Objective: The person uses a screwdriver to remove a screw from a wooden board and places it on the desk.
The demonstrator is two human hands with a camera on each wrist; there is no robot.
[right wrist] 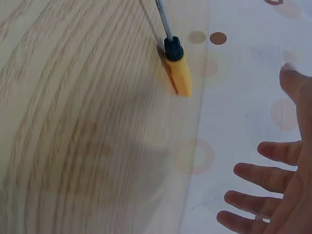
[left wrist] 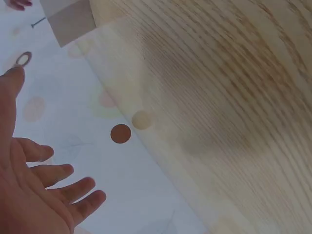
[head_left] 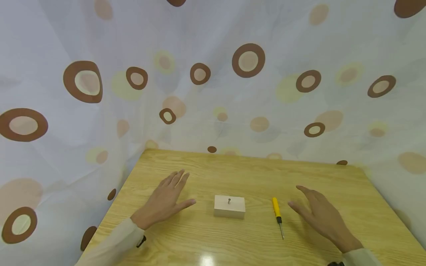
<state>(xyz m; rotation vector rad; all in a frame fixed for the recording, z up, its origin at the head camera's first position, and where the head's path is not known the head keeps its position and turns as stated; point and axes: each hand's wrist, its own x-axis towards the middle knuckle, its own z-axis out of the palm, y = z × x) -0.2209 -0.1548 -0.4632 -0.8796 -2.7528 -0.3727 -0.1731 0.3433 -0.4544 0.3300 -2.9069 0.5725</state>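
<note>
A pale wooden block [head_left: 229, 211] lies on the table, with a screw [head_left: 229, 201] standing up from its top face. To its right lies a screwdriver [head_left: 277, 210] with a yellow handle and black collar, its metal shaft pointing toward the near edge. My left hand [head_left: 166, 201] is held out left of the block, fingers extended and thumb toward it, holding nothing. On the other side, my right hand [head_left: 321, 214] hovers just right of the screwdriver, its fingers loosely extended and nothing in them. In the right wrist view the screwdriver's handle [right wrist: 180, 75] shows apart from the fingers.
The wood-grain table [head_left: 186, 240] carries the block and the screwdriver. A white curtain [head_left: 213, 96] with brown and beige circles stands behind the table and along both sides.
</note>
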